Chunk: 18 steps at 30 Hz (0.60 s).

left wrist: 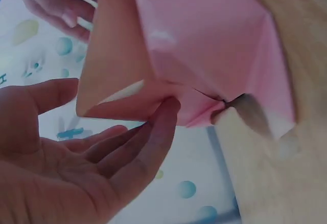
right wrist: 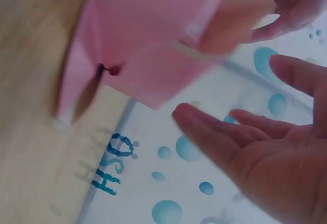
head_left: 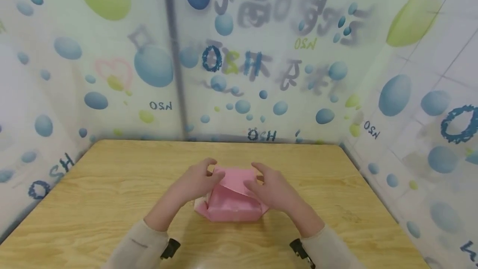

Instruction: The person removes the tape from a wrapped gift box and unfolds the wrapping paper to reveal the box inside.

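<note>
A pink paper box [head_left: 234,210], partly folded, sits on the wooden table with its flap [head_left: 235,177] raised at a slant. Around its left side is my left hand [head_left: 201,181]; one fingertip touches the folded side of the paper [left wrist: 204,45] in the left wrist view, while the thumb stands just off the flap's edge. On the other side my right hand [head_left: 274,188] reaches toward the flap. The right wrist view shows this hand [right wrist: 276,157] with fingers extended and a gap between them and the pink paper [right wrist: 148,29].
The wooden table [head_left: 123,177] extends around the box on every side. Behind it and at both sides hang pale curtain-like walls [head_left: 239,103] printed with blue and green dots. A dark strap [head_left: 170,249] shows at the left cuff, another [head_left: 301,252] at the right.
</note>
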Motion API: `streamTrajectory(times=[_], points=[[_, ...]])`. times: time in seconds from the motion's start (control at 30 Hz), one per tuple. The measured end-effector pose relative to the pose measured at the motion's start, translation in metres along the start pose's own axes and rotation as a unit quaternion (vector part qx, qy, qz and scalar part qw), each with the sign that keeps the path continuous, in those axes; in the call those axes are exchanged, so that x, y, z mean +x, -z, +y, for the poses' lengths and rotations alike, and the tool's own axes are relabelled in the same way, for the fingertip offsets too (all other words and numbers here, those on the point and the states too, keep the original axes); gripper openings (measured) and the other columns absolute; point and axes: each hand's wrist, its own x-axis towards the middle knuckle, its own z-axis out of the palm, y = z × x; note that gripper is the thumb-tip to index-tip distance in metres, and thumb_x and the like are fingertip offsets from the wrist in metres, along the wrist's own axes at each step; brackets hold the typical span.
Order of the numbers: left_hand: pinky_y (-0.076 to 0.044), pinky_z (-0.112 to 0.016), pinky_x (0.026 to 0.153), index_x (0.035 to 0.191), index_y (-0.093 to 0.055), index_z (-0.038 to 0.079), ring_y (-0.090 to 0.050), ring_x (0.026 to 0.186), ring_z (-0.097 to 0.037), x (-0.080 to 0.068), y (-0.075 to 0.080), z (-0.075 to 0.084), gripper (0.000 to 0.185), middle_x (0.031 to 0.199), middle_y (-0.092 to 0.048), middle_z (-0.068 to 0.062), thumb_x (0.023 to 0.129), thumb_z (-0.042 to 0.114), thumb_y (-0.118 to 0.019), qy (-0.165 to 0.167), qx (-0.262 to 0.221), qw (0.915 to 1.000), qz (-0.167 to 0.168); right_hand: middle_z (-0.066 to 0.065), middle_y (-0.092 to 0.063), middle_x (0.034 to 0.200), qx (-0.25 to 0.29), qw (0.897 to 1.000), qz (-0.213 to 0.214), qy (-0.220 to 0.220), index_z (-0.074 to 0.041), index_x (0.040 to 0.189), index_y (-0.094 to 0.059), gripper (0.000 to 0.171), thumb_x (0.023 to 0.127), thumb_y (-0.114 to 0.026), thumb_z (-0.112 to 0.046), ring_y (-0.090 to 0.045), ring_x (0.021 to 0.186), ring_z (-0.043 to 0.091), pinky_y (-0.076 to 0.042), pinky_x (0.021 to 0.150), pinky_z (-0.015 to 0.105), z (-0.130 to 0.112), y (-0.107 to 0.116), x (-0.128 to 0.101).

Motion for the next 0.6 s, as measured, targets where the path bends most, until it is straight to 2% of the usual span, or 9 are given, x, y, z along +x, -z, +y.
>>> streamTrajectory(times=[0.13,0.23,0.3,0.37,0.4,0.43,0.47,0.5,0.6], points=[[-0.05,-0.062,0.111,0.161,-0.036,0.01,-0.055,0.144,-0.044,0.007,0.011,0.007,0.08,0.157,-0.053,-0.027,0.099,0.046,-0.072,-0.002,-0.052,0.9986,0.004,0.01,-0.048,0.165,0.053,0.998,-0.007,0.044,-0.02,0.158,-0.049,0.061,0.102,-0.072,-0.032,-0.058,0.144,0.037,-0.055,0.11,0.054,-0.008,0.009,0.01],[-0.05,-0.061,0.113,0.163,-0.032,0.014,-0.052,0.147,-0.045,0.015,0.017,0.007,0.086,0.165,-0.042,-0.025,0.095,0.034,-0.08,-0.024,-0.1,0.9946,-0.014,0.009,-0.054,0.159,0.023,0.989,0.021,0.144,-0.014,0.147,-0.061,0.047,0.102,-0.071,-0.024,-0.059,0.143,0.035,-0.057,0.108,0.05,-0.016,0.009,0.01],[-0.052,-0.058,0.112,0.163,-0.031,0.014,-0.054,0.146,-0.044,0.023,0.018,0.005,0.085,0.167,-0.038,-0.024,0.095,0.028,-0.08,-0.038,-0.107,0.9934,-0.019,0.011,-0.061,0.151,-0.031,0.965,0.063,0.251,-0.009,0.135,-0.069,0.035,0.101,-0.072,-0.016,-0.065,0.135,0.032,-0.061,0.103,0.045,-0.019,0.004,0.006],[-0.053,-0.057,0.112,0.164,-0.028,0.012,-0.054,0.145,-0.044,0.032,0.019,0.001,0.083,0.168,-0.037,-0.026,0.098,0.024,-0.077,-0.047,-0.095,0.9944,-0.007,0.015,-0.066,0.141,-0.102,0.923,0.116,0.354,-0.005,0.122,-0.075,0.023,0.099,-0.072,-0.009,-0.068,0.127,0.031,-0.063,0.097,0.041,-0.022,-0.002,0.003],[-0.053,-0.057,0.112,0.164,-0.027,0.011,-0.055,0.144,-0.045,0.037,0.019,-0.001,0.08,0.168,-0.036,-0.028,0.1,0.023,-0.074,-0.049,-0.088,0.9949,0.002,0.014,-0.069,0.135,-0.136,0.902,0.136,0.387,-0.005,0.117,-0.076,0.02,0.097,-0.073,-0.007,-0.069,0.122,0.03,-0.064,0.095,0.039,-0.022,-0.005,0.002],[-0.052,-0.057,0.113,0.165,-0.026,0.01,-0.055,0.144,-0.046,0.041,0.019,-0.003,0.078,0.168,-0.035,-0.029,0.102,0.023,-0.07,-0.052,-0.082,0.9952,0.014,0.015,-0.071,0.13,-0.16,0.888,0.144,0.406,-0.004,0.114,-0.076,0.017,0.097,-0.072,-0.005,-0.071,0.118,0.029,-0.064,0.093,0.038,-0.023,-0.008,0.002],[-0.051,-0.058,0.114,0.165,-0.024,0.009,-0.054,0.144,-0.047,0.046,0.02,-0.004,0.076,0.167,-0.035,-0.03,0.104,0.023,-0.067,-0.058,-0.076,0.9951,0.025,0.014,-0.072,0.127,-0.177,0.887,0.14,0.402,-0.003,0.113,-0.076,0.017,0.097,-0.072,-0.005,-0.072,0.116,0.029,-0.063,0.094,0.038,-0.024,-0.01,0.003],[-0.049,-0.059,0.115,0.166,-0.022,0.008,-0.053,0.145,-0.048,0.05,0.02,-0.005,0.074,0.167,-0.035,-0.031,0.106,0.022,-0.063,-0.063,-0.069,0.9949,0.037,0.014,-0.073,0.126,-0.19,0.893,0.126,0.387,-0.002,0.114,-0.075,0.017,0.098,-0.07,-0.005,-0.071,0.117,0.029,-0.062,0.096,0.039,-0.024,-0.012,0.006],[-0.045,-0.063,0.117,0.165,-0.025,0.005,-0.048,0.147,-0.052,0.06,0.017,-0.007,0.068,0.166,-0.035,-0.033,0.108,0.022,-0.058,-0.098,0.026,0.9905,0.094,0.013,-0.072,0.13,-0.203,0.939,0.06,0.27,-0.001,0.124,-0.07,0.023,0.105,-0.061,-0.009,-0.069,0.124,0.029,-0.059,0.104,0.043,-0.022,-0.012,0.024]])
